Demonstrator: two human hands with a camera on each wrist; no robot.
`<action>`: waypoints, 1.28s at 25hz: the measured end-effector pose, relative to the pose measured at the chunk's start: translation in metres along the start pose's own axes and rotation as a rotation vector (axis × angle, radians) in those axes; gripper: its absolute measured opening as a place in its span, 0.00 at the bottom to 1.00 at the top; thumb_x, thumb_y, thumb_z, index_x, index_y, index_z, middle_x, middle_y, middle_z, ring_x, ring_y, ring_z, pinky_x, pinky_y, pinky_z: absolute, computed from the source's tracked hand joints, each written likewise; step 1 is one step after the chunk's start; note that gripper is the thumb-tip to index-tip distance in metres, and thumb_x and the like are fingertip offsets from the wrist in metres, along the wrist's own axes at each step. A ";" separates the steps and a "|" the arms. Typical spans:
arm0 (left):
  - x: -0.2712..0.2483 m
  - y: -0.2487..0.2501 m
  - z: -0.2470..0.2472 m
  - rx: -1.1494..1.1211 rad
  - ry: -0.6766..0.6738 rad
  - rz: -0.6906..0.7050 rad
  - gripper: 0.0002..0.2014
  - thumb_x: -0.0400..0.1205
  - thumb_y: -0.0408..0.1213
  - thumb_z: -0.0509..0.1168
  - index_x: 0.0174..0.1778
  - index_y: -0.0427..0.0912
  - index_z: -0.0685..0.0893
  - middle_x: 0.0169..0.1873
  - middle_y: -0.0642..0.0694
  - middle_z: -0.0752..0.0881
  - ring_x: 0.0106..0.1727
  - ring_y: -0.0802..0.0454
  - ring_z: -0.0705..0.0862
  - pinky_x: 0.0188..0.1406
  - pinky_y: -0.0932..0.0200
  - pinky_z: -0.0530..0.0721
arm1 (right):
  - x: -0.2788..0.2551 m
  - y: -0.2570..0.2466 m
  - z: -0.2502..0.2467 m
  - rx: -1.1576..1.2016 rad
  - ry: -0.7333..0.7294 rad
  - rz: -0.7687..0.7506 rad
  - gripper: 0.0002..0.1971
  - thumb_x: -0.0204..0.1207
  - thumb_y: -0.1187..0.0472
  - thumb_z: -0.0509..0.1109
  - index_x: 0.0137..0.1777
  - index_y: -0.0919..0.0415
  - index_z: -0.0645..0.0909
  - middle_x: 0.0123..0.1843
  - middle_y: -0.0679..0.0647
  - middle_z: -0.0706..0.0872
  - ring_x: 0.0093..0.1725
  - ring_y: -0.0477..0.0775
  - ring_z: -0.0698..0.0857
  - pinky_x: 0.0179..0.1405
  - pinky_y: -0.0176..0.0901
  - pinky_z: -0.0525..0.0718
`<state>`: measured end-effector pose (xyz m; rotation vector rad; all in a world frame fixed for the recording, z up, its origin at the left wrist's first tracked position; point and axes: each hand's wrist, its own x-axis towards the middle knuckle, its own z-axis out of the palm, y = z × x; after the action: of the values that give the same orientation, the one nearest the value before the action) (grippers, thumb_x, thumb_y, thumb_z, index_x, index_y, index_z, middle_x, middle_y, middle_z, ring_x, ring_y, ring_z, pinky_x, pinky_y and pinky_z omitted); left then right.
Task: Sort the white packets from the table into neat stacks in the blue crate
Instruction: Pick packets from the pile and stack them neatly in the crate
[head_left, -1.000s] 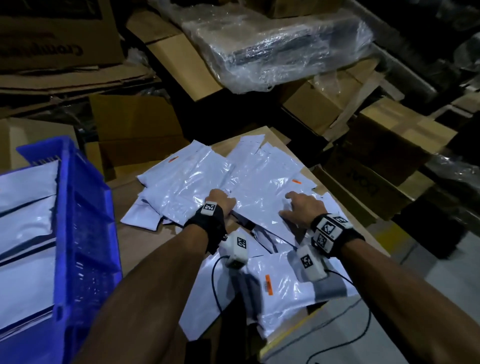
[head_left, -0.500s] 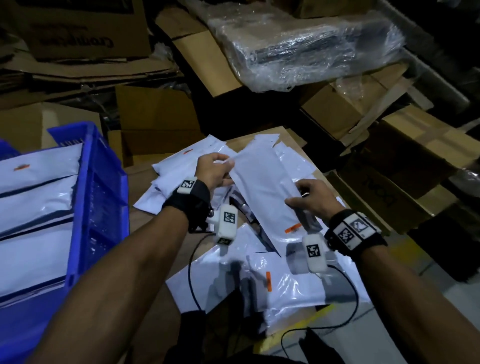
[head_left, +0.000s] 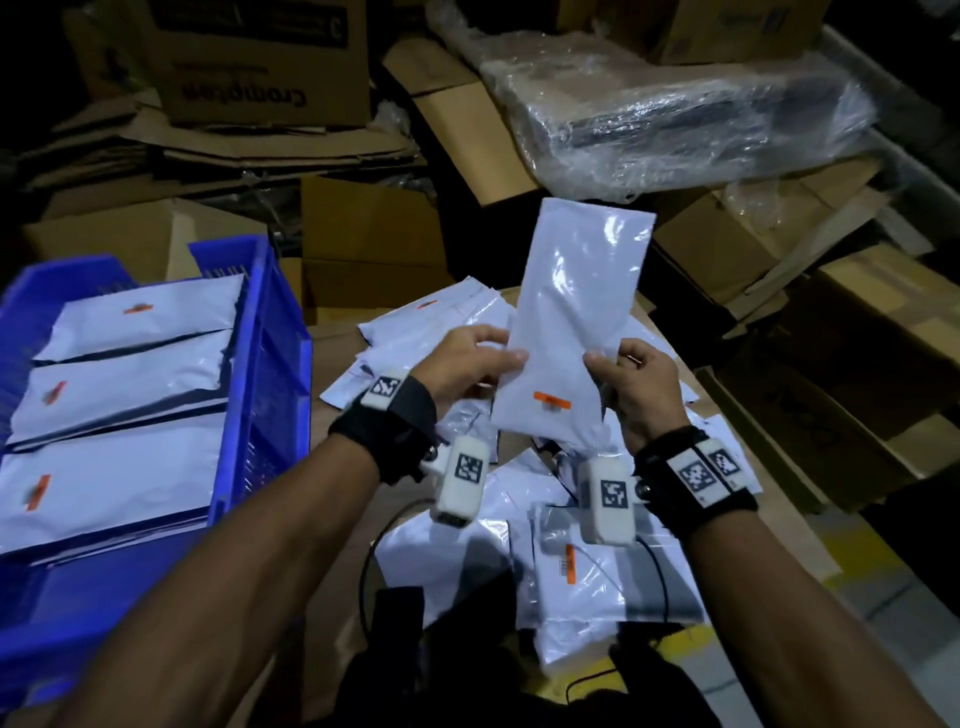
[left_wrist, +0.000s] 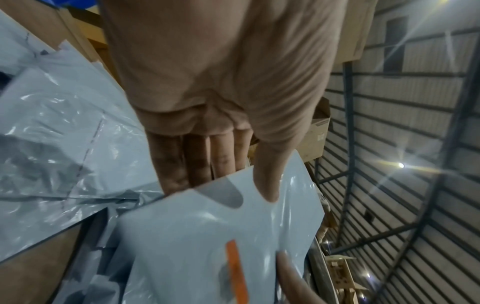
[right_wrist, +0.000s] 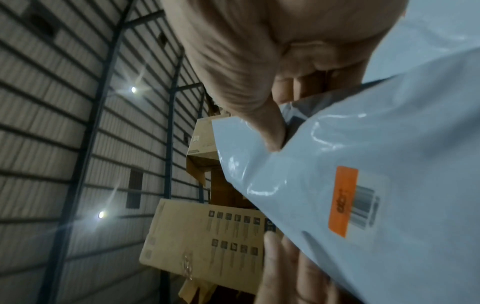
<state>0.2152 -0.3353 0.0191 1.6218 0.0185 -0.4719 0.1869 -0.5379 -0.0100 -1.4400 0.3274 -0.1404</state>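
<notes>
A long white packet (head_left: 571, 322) with an orange label stands upright in the air above the table, held by both hands. My left hand (head_left: 475, 361) pinches its left edge, thumb on the front (left_wrist: 267, 185). My right hand (head_left: 631, 379) pinches its right edge, thumb on the front (right_wrist: 272, 131). The same packet (left_wrist: 207, 246) (right_wrist: 376, 185) fills both wrist views. Several white packets (head_left: 587, 566) lie scattered on the cardboard-topped table (head_left: 343, 441). At the left, the blue crate (head_left: 254, 374) holds rows of stacked white packets (head_left: 119, 395).
Cardboard boxes (head_left: 374, 244) and flattened cartons are piled behind the table. A plastic-wrapped bundle (head_left: 675, 114) lies at the back right. More boxes (head_left: 852, 374) stand to the right of the table. Cables hang from the wrist cameras over the near packets.
Both hands have lifted one packet off the pile and raised it upright above the table. The view has swung left, so more of the crate shows.
</notes>
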 end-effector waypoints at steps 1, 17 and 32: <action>-0.006 -0.005 0.002 0.008 -0.037 0.008 0.09 0.79 0.32 0.72 0.54 0.40 0.83 0.44 0.41 0.90 0.38 0.53 0.89 0.38 0.59 0.89 | 0.001 0.000 0.003 0.055 0.036 0.016 0.06 0.75 0.74 0.73 0.42 0.66 0.80 0.24 0.48 0.84 0.23 0.48 0.78 0.25 0.38 0.73; -0.022 -0.024 0.005 -0.428 0.179 0.170 0.15 0.79 0.20 0.67 0.61 0.32 0.83 0.50 0.39 0.90 0.47 0.47 0.90 0.46 0.55 0.88 | -0.011 0.012 0.040 0.525 0.038 0.270 0.13 0.77 0.77 0.69 0.37 0.62 0.73 0.37 0.61 0.85 0.33 0.53 0.89 0.32 0.43 0.89; -0.027 0.011 -0.099 0.082 0.411 0.264 0.21 0.79 0.20 0.68 0.68 0.30 0.76 0.57 0.36 0.86 0.50 0.47 0.87 0.44 0.61 0.86 | -0.005 -0.001 0.006 0.271 -0.081 0.211 0.18 0.76 0.74 0.72 0.64 0.61 0.80 0.48 0.60 0.91 0.40 0.57 0.89 0.35 0.45 0.87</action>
<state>0.2222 -0.2349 0.0412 1.7477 0.0922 0.0683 0.1839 -0.5306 -0.0078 -1.1326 0.3769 0.0443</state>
